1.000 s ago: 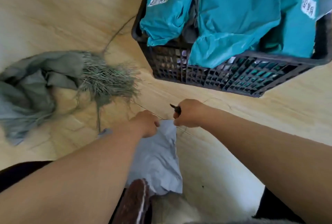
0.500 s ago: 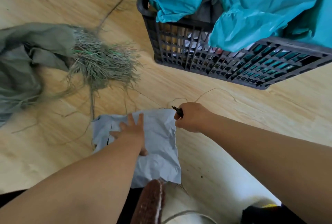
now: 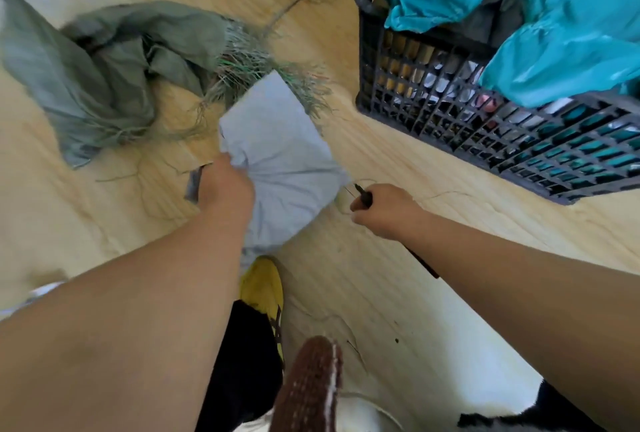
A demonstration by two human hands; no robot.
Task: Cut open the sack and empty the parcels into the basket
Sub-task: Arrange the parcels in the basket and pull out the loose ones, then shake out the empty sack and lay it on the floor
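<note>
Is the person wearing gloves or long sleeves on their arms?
No. The left hand and the right hand are bare, with no gloves, and no rings, watch or bracelets in view. Both forearms are uncovered as far as the picture shows, so no sleeves are visible.

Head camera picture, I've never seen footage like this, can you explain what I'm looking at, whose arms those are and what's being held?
The camera is worn on a person's head and looks down, so the two bare arms are the wearer's own. The left hand grips a pale grey parcel lifted above the wooden floor. The right hand is closed around a small dark cutting tool. To the left lies an emptied green woven sack with a frayed edge. At upper right stands a black plastic basket already holding teal parcels.
</note>
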